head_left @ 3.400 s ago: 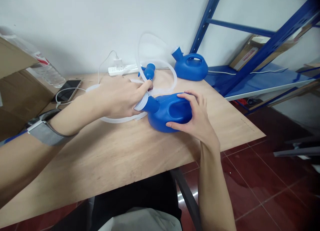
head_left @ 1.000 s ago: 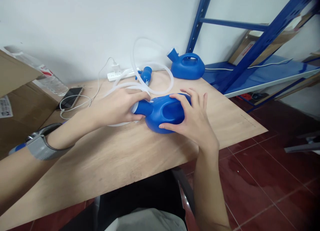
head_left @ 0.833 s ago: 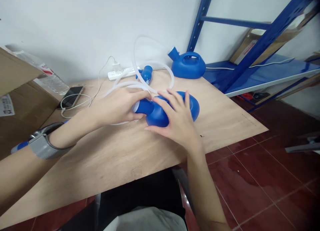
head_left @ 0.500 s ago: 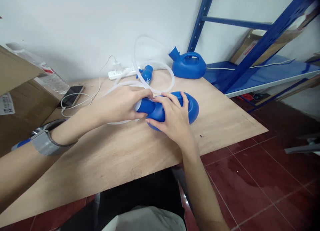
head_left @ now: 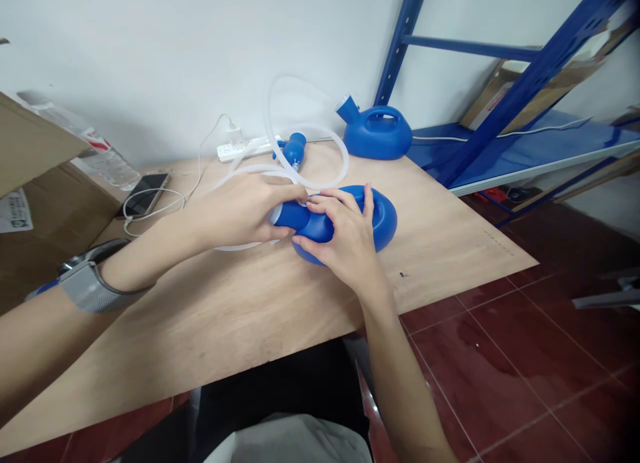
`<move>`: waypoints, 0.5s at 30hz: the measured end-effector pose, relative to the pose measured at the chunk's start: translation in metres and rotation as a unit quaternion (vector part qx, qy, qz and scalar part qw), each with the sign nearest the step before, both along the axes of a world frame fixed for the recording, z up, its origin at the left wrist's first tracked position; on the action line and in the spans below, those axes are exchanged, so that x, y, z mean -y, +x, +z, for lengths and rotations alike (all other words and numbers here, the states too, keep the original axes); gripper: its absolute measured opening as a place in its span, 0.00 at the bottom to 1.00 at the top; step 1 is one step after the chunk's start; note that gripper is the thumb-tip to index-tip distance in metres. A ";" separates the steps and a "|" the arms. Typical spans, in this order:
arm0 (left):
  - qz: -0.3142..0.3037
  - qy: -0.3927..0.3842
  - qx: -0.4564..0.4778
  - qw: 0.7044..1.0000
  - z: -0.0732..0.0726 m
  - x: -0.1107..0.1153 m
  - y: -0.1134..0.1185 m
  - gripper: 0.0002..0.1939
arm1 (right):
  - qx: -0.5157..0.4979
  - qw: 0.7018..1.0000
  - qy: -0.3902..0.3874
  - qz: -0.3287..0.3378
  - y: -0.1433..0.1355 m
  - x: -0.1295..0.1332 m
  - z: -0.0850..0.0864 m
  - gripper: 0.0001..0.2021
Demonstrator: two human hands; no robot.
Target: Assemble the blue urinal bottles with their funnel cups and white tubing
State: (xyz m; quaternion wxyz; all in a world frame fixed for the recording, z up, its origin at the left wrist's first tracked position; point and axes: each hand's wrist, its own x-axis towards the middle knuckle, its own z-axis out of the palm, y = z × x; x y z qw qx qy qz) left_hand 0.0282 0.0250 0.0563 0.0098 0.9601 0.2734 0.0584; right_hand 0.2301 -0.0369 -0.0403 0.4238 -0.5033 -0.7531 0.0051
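Observation:
A blue plastic urinal bottle lies on its side on the wooden table, its neck pointing left and its loop handle to the right. My left hand is closed round the neck by its pale end, thumb below and fingers above. Over the shoulder and body of the bottle, my right hand grips with fingers spread across the far side and thumb on the near side. Both palms hide part of the neck and shoulder. Just behind lie a clear hose in loops and a blue funnel-like fitting.
A second blue urinal bottle stands at the back right, near a blue metal shelf. At the left are a cardboard box, a plastic water bottle and a phone with a cable. A power strip lies by the wall.
Both hands keep their hold on the bottle. The right fingers have shifted very slightly, and the view has moved a little; nothing else differs visibly.

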 end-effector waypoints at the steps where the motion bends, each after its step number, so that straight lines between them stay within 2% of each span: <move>1: -0.002 -0.002 0.002 1.000 0.000 0.000 0.000 0.19 | -0.003 1.000 0.004 0.003 0.000 0.000 0.000 0.15; 15: -0.032 -0.013 0.012 0.999 0.000 0.000 -0.001 0.14 | 0.000 0.999 0.026 0.029 0.006 -0.001 -0.002 0.14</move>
